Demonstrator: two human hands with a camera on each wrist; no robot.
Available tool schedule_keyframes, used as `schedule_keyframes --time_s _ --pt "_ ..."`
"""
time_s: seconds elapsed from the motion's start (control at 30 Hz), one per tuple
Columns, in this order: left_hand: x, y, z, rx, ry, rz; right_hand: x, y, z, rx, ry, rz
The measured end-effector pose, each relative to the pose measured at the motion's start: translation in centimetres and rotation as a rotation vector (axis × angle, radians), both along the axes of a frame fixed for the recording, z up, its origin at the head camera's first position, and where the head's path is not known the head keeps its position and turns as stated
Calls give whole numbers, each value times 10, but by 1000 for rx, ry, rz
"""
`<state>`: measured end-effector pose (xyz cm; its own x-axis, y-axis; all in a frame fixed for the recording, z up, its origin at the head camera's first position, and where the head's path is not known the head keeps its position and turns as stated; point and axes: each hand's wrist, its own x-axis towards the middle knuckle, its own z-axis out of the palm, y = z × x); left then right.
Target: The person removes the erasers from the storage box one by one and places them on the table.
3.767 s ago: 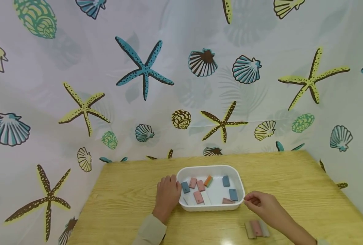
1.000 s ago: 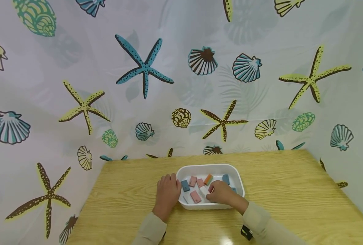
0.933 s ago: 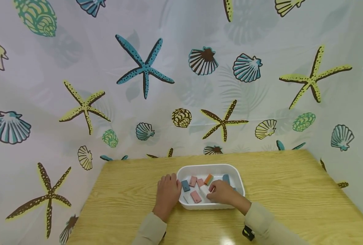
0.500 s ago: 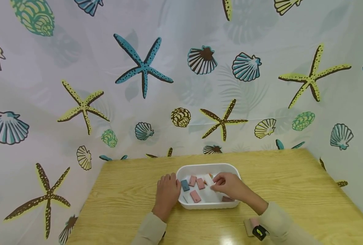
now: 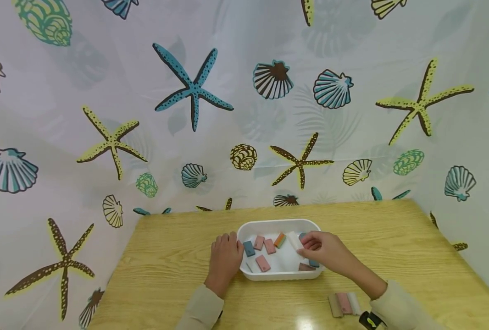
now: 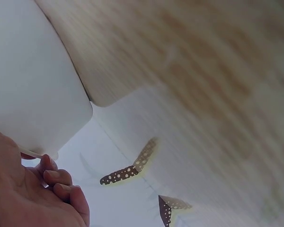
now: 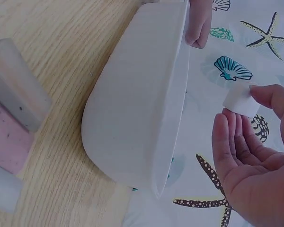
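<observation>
Between thumb and fingertips my right hand (image 5: pixel 329 253) pinches a white eraser (image 5: pixel 295 240), lifted above the right part of a white tray (image 5: pixel 277 277). The right wrist view shows the same eraser (image 7: pixel 240 100) raised above the tray's rim, pinched at its end. My left hand (image 5: pixel 225 257) grips the tray's left rim, its fingers curled at the edge in the left wrist view. Inside the tray lie several erasers: pink ones (image 5: pixel 263 263), a blue one (image 5: pixel 248 249) at the left, an orange-and-green one (image 5: pixel 280 240) and a reddish-brown one (image 5: pixel 307 266). My right hand partly hides blue erasers at the right.
To the right and in front of the tray, a tan eraser (image 5: pixel 335 305), a pink eraser (image 5: pixel 343 303) and a light grey eraser (image 5: pixel 354 303) lie side by side on the wooden table (image 5: pixel 166 275). A shell-and-starfish cloth (image 5: pixel 228 114) hangs behind and at both sides.
My right hand has taken the white eraser from the tray, raised it and moved it to the right. The row of erasers on the table is uncovered again. My left hand stays on the rim.
</observation>
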<state>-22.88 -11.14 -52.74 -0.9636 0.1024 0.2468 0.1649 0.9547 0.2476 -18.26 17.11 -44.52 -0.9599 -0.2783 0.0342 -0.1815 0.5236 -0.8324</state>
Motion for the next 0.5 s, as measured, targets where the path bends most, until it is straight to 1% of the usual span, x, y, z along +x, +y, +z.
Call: schedule_keyframes --time_s 0.1,0.27,0.4,0.5 --pt "1 0 0 2 4 -3 8 7 4 -34 -6 -4" --pt "1 0 1 7 22 -5 19 22 6 -54 -13 -37" --pt "1 0 1 7 32 -5 30 35 6 -17 -18 -96" --pt "1 0 1 10 34 -7 40 46 1 34 -47 -148"
